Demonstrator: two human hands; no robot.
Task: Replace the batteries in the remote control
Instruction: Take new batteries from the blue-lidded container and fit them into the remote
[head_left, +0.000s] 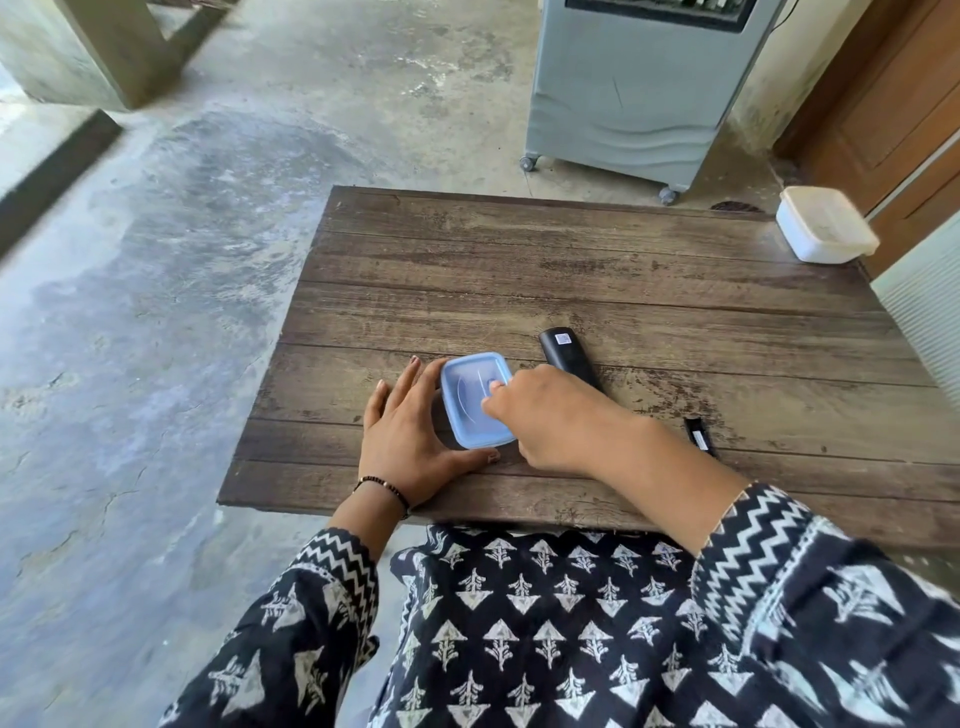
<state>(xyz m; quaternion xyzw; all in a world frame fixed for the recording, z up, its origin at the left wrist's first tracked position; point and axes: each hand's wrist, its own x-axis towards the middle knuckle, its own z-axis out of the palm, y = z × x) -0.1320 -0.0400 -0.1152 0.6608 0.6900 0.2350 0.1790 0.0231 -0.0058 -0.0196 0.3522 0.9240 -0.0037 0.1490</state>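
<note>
On the desk lie one remote control, one battery cover and two boxes: left hand steadies the blue box, spread open; right hand pinches its lid; the white box sits at the far corner.

far tabletop bare, white box at corner

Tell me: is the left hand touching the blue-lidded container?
Touching. The head view shows the left hand cupped flat against the left side of the blue-lidded container, with no table showing between palm and container.
</note>
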